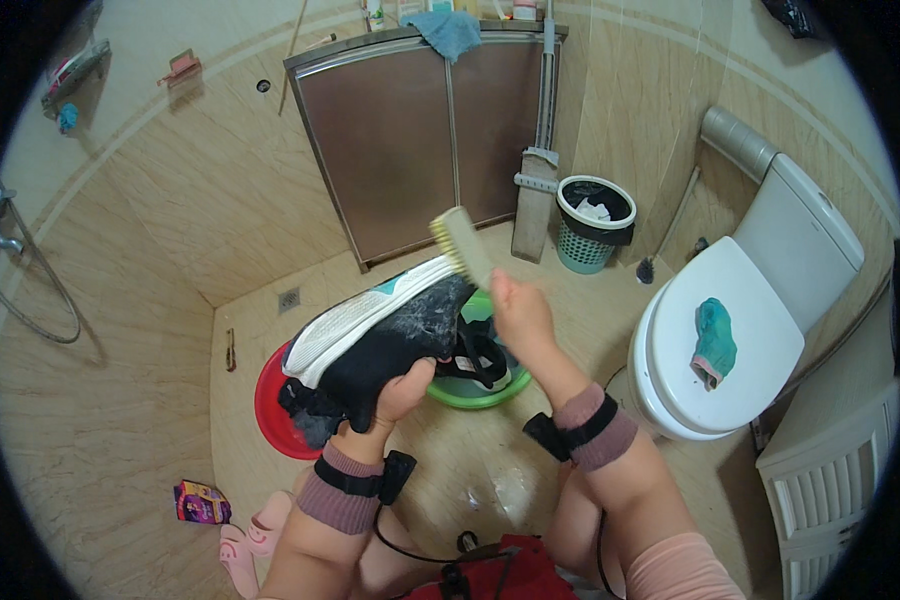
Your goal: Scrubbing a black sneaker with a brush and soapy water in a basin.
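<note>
Your left hand (407, 390) grips a black fabric shoe (395, 335) with a thick white sole, raised before you, suds on its upper. Your right hand (523, 315) holds a cream bristle brush (468, 248) at the shoe's far right end. The shoe partly hides a round red plastic basin (267, 415), left, and a green one (470, 403), right. Pink slippers (238, 560) lie near left; a white toilet (665, 385) stands right.

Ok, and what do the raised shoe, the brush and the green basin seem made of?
Shoe: matte dark upper, probably fabric, given its soft folds; white ridged sole, likely rubber or foam. Brush: smooth pale back, plastic or perhaps painted wood; yellowish bristles, probably synthetic. Green basin: even colour and a smooth rim suggest plastic.
</note>
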